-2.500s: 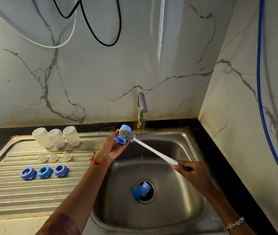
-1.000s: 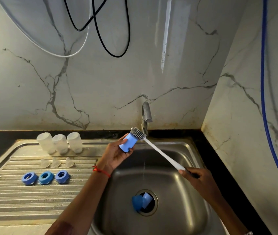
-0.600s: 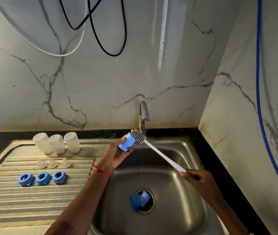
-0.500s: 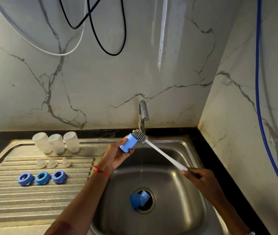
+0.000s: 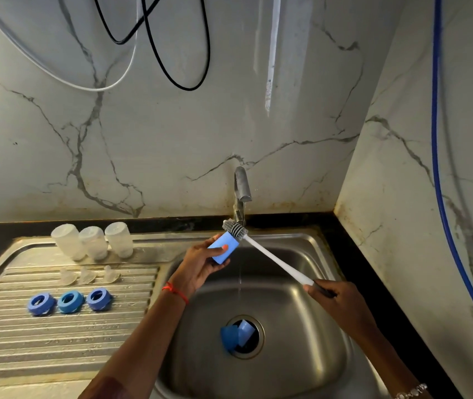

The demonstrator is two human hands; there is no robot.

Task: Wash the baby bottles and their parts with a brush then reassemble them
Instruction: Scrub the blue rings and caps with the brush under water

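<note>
The left hand (image 5: 198, 264) curls its grip round a light-blue plastic bottle cap (image 5: 223, 247). The right hand (image 5: 336, 300) grips a white long-handled brush (image 5: 272, 259), its grey bristles touching the cap's end.

3 bottles (image 5: 93, 243) | 3 teats (image 5: 87, 276) | 3 rings (image 5: 70, 301) | 3 caps (image 5: 223, 246) (blue) | 1 brush (image 5: 272, 259)

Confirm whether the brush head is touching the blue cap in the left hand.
Touching. In the head view the brush head sits against the upper end of the blue cap.
</note>
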